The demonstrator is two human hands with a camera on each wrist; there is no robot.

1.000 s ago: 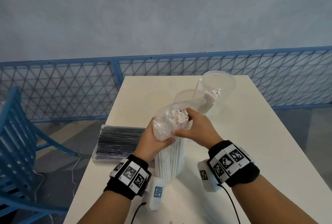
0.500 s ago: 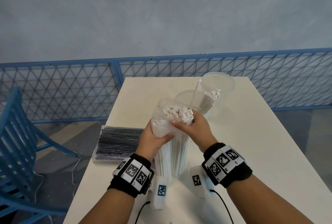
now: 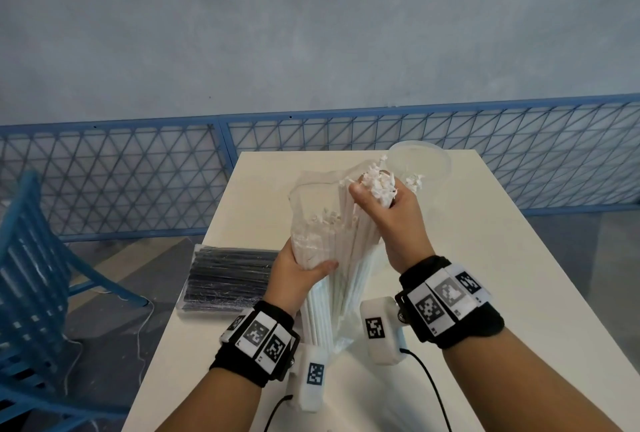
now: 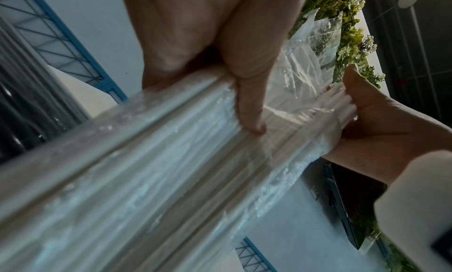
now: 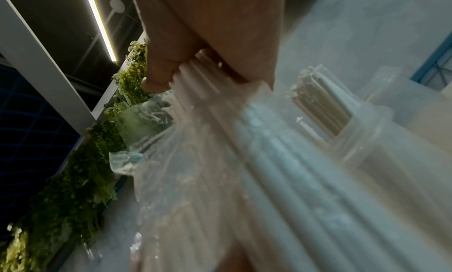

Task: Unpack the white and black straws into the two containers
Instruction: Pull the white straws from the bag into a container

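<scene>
A clear plastic bag of white straws [image 3: 323, 234] stands upright on the white table [image 3: 502, 293]. My left hand [image 3: 298, 272] grips the bag [image 4: 171, 160] around its middle. My right hand [image 3: 388, 203] grips a bunch of white straws [image 3: 377, 185] by their upper ends, raised partly out of the bag's open mouth; the bunch [image 5: 203, 71] shows under the thumb in the right wrist view. Behind stand two clear containers: the far one [image 3: 420, 163] looks empty, the near one [image 5: 381, 133] holds some white straws [image 3: 414, 182]. A wrapped pack of black straws [image 3: 228, 279] lies at the table's left edge.
A blue chair [image 3: 31, 258] stands left of the table. A blue mesh fence [image 3: 138, 182] runs behind the table. Black cables [image 3: 429, 386] trail from the wrist cameras across the near table.
My right hand has risen and moved right, drawing a bunch of white straws up out of the bag. The left hand keeps its hold on the bag, now lower on it.
</scene>
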